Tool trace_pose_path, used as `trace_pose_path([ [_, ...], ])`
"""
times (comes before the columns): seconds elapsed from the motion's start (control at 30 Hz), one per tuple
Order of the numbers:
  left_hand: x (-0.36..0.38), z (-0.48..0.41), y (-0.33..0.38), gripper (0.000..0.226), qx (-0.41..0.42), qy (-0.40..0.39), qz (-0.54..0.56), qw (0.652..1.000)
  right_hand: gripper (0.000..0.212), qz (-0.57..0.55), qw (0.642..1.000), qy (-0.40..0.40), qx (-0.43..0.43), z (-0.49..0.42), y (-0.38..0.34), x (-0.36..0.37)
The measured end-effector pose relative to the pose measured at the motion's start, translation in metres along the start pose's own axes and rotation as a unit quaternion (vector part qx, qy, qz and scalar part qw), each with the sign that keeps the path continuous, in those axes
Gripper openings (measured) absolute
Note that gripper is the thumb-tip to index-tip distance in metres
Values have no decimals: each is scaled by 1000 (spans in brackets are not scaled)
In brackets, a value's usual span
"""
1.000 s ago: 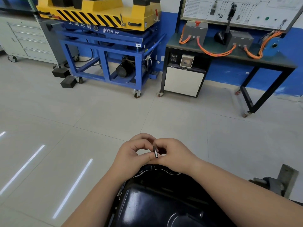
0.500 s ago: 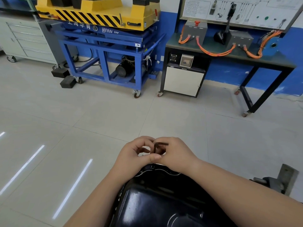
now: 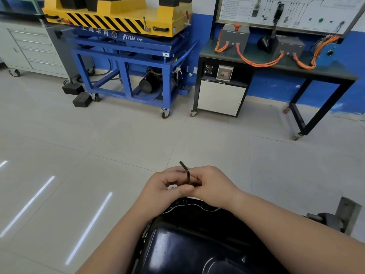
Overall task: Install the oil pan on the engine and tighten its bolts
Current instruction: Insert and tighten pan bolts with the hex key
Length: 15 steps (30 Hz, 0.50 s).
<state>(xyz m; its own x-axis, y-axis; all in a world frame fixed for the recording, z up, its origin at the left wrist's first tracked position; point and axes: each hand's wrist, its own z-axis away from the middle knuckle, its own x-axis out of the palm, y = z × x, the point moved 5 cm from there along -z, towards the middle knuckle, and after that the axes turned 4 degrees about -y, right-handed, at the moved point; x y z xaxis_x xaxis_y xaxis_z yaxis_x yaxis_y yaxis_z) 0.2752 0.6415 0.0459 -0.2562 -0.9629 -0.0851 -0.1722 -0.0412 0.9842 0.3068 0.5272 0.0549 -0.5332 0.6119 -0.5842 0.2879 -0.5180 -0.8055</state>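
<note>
A glossy black oil pan [image 3: 197,240] sits upside-down at the bottom centre, its far flange [image 3: 194,205] just below my hands. Both hands meet over that far edge. A dark L-shaped hex key [image 3: 186,174] stands upright between them, its short arm pointing up and to the left. My left hand [image 3: 162,189] pinches the key's shaft with thumb and fingers. My right hand [image 3: 213,184] curls its fingers round the shaft from the other side. The key's lower tip and any bolt under it are hidden by my fingers.
A grey metal engine-stand bracket [image 3: 335,219] juts out at the right of the pan. Across the tiled floor stand a blue wheeled lift cart [image 3: 128,62] with a yellow top, a black training bench [image 3: 276,66] with orange cables, and a grey drawer cabinet [image 3: 29,46].
The hex key has turned between my fingers: its short arm pointed right half a second ago and now points up-left. My hands stay at the pan's far edge.
</note>
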Motion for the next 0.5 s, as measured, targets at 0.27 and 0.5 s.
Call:
trace_pose_path([
  [0.27, -2, -3, -5, 22, -10, 45, 39, 998, 38, 24, 999, 42, -6, 0, -3, 1],
  [0.5, -5, -2, -7, 12, -21, 19, 37, 999, 53, -49, 998, -35, -25, 3, -8, 2],
])
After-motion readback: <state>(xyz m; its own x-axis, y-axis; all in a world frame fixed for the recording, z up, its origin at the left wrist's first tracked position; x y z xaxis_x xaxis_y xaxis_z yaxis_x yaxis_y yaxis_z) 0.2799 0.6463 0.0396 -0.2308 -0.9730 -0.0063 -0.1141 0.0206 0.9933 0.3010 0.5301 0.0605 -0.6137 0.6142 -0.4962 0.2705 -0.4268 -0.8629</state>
